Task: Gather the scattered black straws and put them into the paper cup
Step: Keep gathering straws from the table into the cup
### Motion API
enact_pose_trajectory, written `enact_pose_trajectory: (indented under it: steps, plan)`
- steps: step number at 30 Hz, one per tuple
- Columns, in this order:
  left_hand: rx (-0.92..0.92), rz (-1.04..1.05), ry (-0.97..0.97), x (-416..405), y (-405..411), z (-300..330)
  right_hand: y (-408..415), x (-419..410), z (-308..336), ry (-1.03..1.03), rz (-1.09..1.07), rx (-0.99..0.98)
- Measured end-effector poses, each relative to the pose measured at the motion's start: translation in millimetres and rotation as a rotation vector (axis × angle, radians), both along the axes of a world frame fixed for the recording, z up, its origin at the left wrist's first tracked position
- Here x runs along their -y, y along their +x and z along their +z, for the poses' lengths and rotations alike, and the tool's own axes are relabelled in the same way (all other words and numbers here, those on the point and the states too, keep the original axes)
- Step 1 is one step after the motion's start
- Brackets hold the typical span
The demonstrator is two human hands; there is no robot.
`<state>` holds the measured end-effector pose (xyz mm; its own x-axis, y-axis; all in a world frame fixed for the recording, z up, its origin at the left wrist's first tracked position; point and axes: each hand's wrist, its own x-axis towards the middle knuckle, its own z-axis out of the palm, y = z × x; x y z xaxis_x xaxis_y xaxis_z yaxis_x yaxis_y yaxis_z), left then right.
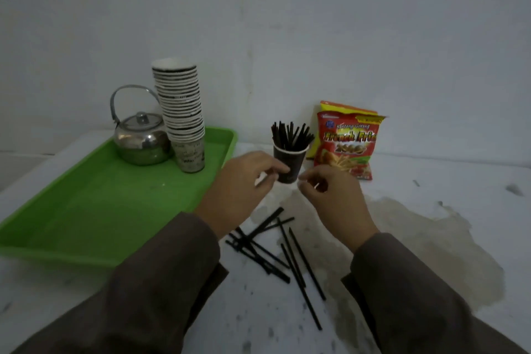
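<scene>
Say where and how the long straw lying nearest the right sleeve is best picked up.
Pinch the long straw near its middle, coming from above, finger and thumb across its width. It lies flat on the table and is thin, so a fingertip grip suits. Its right side is free; other straws crowd the left.

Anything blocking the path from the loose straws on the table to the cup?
Nothing visible on the table between the loose straws and the paper cup. The left hand and right hand hover there. The cup already holds upright straws, crowding its mouth.
</scene>
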<state>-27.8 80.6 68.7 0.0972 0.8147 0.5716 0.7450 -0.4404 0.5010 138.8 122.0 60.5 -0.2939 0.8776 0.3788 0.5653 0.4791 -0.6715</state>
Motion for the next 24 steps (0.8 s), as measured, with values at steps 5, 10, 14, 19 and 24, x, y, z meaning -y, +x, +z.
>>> enact_pose_trajectory:
  steps: [5, 10, 14, 19, 24]
  plan:
    - [-0.283, -0.084, -0.235, 47.6, 2.6, -57.1, 2.7, 46.6, -43.5, -0.182, 0.004, 0.412]
    - [-0.406, -0.110, -0.266, 60.0, 2.7, -74.6, -0.8, 62.6, -60.3, -0.125, -0.069, 0.439]
    - [-0.395, -0.139, -0.294, 63.6, 0.2, -80.7, -0.7, 61.7, -60.3, -0.133, -0.095, 0.431]
    - [-0.382, -0.139, -0.354, 67.9, 0.6, -85.0, 2.8, 62.5, -58.0, -0.152, -0.084, 0.426]
    - [-0.455, -0.137, -0.311, 68.5, 7.0, -89.2, 1.5, 64.7, -56.0, -0.169, -0.121, 0.471]
